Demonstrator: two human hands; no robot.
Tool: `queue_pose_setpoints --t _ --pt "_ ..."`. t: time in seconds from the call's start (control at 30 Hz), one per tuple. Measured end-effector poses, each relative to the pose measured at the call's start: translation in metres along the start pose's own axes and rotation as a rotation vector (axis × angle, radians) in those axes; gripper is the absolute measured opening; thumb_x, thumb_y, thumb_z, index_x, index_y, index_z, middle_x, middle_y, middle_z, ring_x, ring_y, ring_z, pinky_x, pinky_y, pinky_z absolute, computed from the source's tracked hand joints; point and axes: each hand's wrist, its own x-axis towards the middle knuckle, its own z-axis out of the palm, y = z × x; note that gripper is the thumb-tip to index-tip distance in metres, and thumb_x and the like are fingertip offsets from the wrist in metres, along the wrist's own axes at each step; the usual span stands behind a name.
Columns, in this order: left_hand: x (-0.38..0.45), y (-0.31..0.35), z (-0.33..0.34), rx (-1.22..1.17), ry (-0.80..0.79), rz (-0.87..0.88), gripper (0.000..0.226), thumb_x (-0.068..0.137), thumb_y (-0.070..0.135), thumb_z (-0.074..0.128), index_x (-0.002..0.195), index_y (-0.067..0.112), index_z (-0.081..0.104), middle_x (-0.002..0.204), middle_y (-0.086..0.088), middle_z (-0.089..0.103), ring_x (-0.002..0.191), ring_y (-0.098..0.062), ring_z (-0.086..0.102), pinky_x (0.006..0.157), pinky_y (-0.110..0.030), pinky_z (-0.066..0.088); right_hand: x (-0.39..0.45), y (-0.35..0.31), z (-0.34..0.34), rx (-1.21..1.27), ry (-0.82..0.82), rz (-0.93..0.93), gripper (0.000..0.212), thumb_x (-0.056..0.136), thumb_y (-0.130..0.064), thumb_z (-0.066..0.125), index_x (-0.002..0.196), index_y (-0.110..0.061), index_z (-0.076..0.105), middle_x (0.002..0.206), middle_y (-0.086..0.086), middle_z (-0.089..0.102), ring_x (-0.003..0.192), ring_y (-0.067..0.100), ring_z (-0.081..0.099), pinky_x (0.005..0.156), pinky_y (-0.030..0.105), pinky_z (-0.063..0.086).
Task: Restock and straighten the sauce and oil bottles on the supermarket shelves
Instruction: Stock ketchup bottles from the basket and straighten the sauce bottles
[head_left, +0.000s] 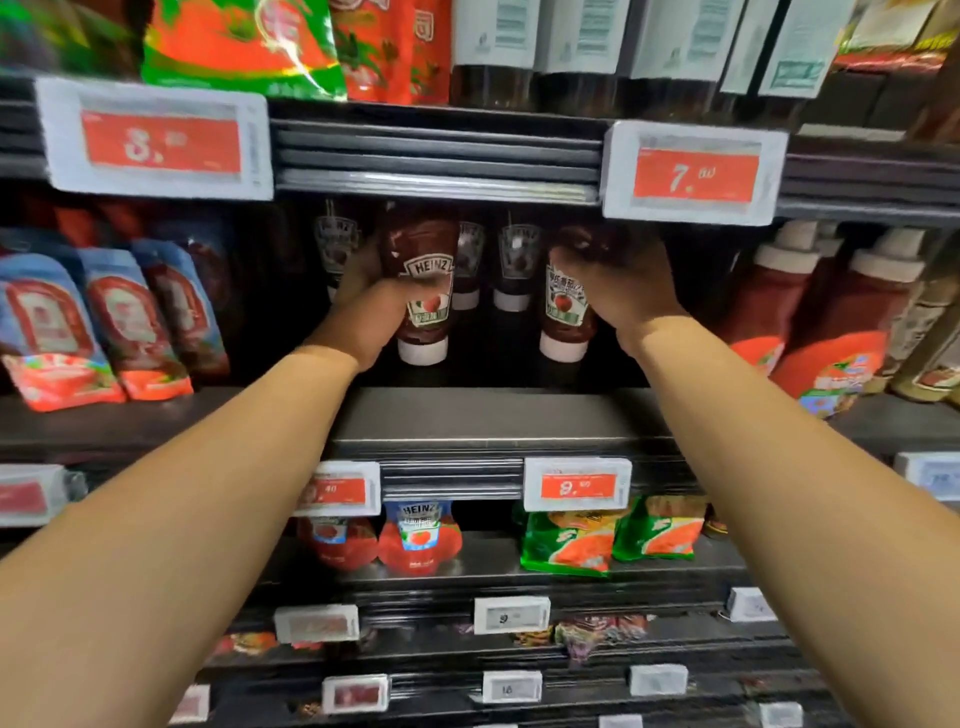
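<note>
Each hand holds an upside-down Heinz ketchup bottle, cap down and long axis upright, over the bare front strip of the shelf (467, 415). The left hand (374, 317) wraps the left ketchup bottle (422, 291) from its left side; the right hand (623, 280) curls round the upper body of the right ketchup bottle (566, 306), which hangs below and left of that grip. The back-row bottles (511, 260) stand just behind both, so setting down looks like a short drop, neither hand nearer.

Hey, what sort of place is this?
Most likely a supermarket condiment aisle: tiered shelves with red price tags on their edges, rows of ketchup bottles and sauce pouches.
</note>
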Motion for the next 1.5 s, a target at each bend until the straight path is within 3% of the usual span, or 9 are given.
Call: queue_pose_setpoints --t 0.3,0.47,0.67,0.8,0.9,1.0,1.23,1.33,1.5 --pt "0.012 -0.027 -0.007 -0.008 -0.102 0.081 0.051 0.076 0.013 0.080 0.121 0.030 0.063 0.113 0.002 0.075 0.112 -0.020 0.069 0.092 -0.032 0.055 0.043 0.040 0.028 0.002 0.260 0.006 0.056 0.091 -0.030 0.074 0.139 -0.008 0.054 0.131 0.010 0.065 0.120 0.024 0.063 0.105 0.041 0.050" --pt "0.016 -0.033 -0.009 0.006 -0.066 0.079 0.080 0.070 0.032 0.085 0.140 0.016 0.049 0.126 -0.001 0.070 0.118 -0.017 0.067 0.100 -0.038 0.052 0.067 0.049 0.034 -0.052 0.249 0.058 0.051 0.094 -0.035 0.070 0.135 -0.007 0.059 0.130 0.012 0.067 0.120 0.027 0.064 0.104 0.042 0.050" --pt "0.015 -0.032 -0.013 0.073 0.018 0.074 0.068 0.068 0.040 0.087 0.128 0.027 0.059 0.119 0.008 0.074 0.113 -0.012 0.069 0.100 -0.041 0.053 0.064 0.044 0.032 -0.280 0.205 0.096 0.060 0.095 -0.042 0.065 0.144 -0.010 0.051 0.143 0.011 0.058 0.133 0.025 0.055 0.112 0.038 0.042" --pt "0.013 -0.027 -0.018 0.119 0.080 0.057 0.059 0.065 0.038 0.090 0.119 0.024 0.068 0.111 0.007 0.077 0.105 -0.013 0.072 0.097 -0.042 0.056 0.016 0.029 0.029 -0.423 0.363 -0.201 0.047 0.081 -0.021 0.060 0.124 -0.003 0.061 0.127 0.015 0.065 0.121 0.030 0.061 0.106 0.031 0.045" --pt "0.010 -0.023 -0.023 0.100 0.099 0.024 0.051 0.066 0.027 0.090 0.113 0.022 0.072 0.106 0.003 0.078 0.101 -0.015 0.074 0.091 -0.035 0.058 -0.009 -0.002 0.063 -0.386 0.000 -0.334 0.028 0.081 -0.019 0.065 0.107 -0.008 0.066 0.106 0.009 0.072 0.101 0.026 0.069 0.094 0.038 0.054" --pt "0.004 -0.015 -0.028 0.137 0.079 0.033 0.043 0.074 0.013 0.084 0.115 0.019 0.071 0.103 0.003 0.078 0.098 -0.013 0.074 0.082 -0.024 0.058 -0.030 -0.023 0.101 -0.300 -0.414 -0.204 0.041 0.087 -0.038 0.074 0.121 -0.020 0.061 0.112 -0.002 0.072 0.102 0.016 0.070 0.092 0.040 0.057" --pt "-0.006 0.003 -0.073 0.545 0.124 0.050 0.060 0.079 0.018 0.086 0.131 0.012 0.058 0.118 -0.001 0.072 0.109 -0.016 0.069 0.098 -0.039 0.055 -0.040 -0.030 0.157 -0.149 -0.498 -0.083 0.048 0.086 -0.037 0.078 0.129 -0.026 0.061 0.117 -0.004 0.072 0.106 0.015 0.070 0.087 0.043 0.061" --pt "-0.014 -0.001 -0.081 0.797 0.214 0.019 0.077 0.071 0.025 0.090 0.137 0.016 0.051 0.124 -0.003 0.069 0.115 -0.023 0.065 0.090 -0.023 0.046 -0.042 -0.035 0.185 -0.099 -0.453 -0.039 0.042 0.083 -0.032 0.081 0.120 -0.026 0.062 0.112 -0.003 0.073 0.101 0.016 0.072 0.081 0.041 0.063" --pt "-0.010 -0.013 -0.084 0.802 0.309 -0.019 0.074 0.075 0.019 0.087 0.140 0.012 0.051 0.130 -0.009 0.067 0.121 -0.027 0.061 0.085 -0.014 0.035 -0.036 -0.029 0.211 -0.103 -0.414 -0.052 0.038 0.084 -0.031 0.081 0.115 -0.021 0.061 0.115 0.003 0.073 0.106 0.022 0.070 0.088 0.047 0.060"
